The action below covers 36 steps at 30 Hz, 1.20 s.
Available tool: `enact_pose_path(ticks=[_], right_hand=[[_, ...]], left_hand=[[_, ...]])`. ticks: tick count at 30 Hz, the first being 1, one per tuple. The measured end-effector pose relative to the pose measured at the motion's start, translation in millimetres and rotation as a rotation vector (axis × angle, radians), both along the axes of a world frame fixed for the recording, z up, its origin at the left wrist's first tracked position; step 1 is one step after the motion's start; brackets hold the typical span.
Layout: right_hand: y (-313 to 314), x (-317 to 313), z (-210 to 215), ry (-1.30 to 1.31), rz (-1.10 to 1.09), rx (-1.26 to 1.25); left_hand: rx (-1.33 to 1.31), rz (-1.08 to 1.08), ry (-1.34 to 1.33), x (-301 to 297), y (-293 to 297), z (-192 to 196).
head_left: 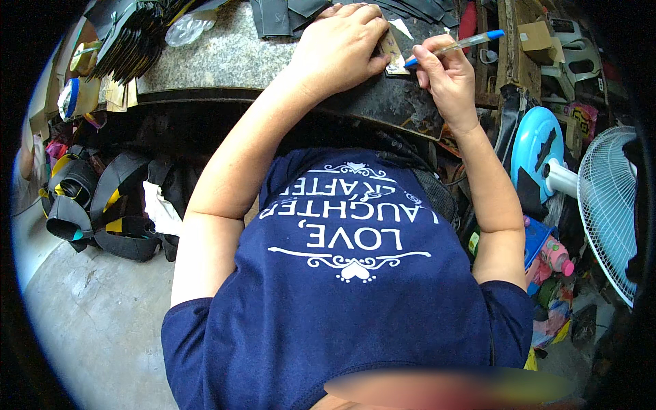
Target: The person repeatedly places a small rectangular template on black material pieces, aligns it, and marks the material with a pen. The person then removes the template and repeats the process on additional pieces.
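Note:
My left hand [339,44] lies flat, fingers together, pressing down on a small tan card-like template [393,52] on a dark sheet [383,102] spread over the workbench. My right hand [444,72] grips a pen [456,46] with a clear barrel and blue cap, its tip touching the edge of the template beside my left fingertips. Most of the template is hidden under my left hand.
A speckled stone bench top [225,55] carries black cut strips [130,34] at the far left and back. Rubber inner tubes [96,205] are piled on the floor to the left. A white fan [608,198], a blue disc [533,147] and wooden pieces [509,41] crowd the right.

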State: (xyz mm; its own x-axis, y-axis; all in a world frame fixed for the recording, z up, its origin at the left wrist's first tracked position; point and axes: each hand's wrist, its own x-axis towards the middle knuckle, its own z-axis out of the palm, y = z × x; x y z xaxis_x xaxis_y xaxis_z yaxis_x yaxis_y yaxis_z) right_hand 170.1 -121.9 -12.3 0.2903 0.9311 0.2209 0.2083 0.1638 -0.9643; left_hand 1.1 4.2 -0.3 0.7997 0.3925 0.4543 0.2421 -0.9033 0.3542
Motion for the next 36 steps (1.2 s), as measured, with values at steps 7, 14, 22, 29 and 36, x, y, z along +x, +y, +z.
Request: enact_pose_path(ticks=[7,14,22,29,36], right_hand=[[-1.7,2.0,-2.3,0.047,0.018,0.023],[1.2,-0.2,0.7,-0.462,0.050,0.163],[2.1,4.1,9.5,-0.558,0.163,0.194],[0.2,5.8,2.6,0.077,0.082,-0.035],[-3.7,3.6,2.8,0.155,-0.031,-0.010]], left_hand=[[0.007,-0.005,0.008,-0.2,0.2,2.0],[-0.024,0.000,0.052,-0.4,0.3,2.1],[0.009,0.003,0.050,-0.6,0.2,2.3],[-0.001,0.013,0.090,-0.3,1.4,1.1],[-0.001,0.004,0.050,0.0,0.9,0.0]])
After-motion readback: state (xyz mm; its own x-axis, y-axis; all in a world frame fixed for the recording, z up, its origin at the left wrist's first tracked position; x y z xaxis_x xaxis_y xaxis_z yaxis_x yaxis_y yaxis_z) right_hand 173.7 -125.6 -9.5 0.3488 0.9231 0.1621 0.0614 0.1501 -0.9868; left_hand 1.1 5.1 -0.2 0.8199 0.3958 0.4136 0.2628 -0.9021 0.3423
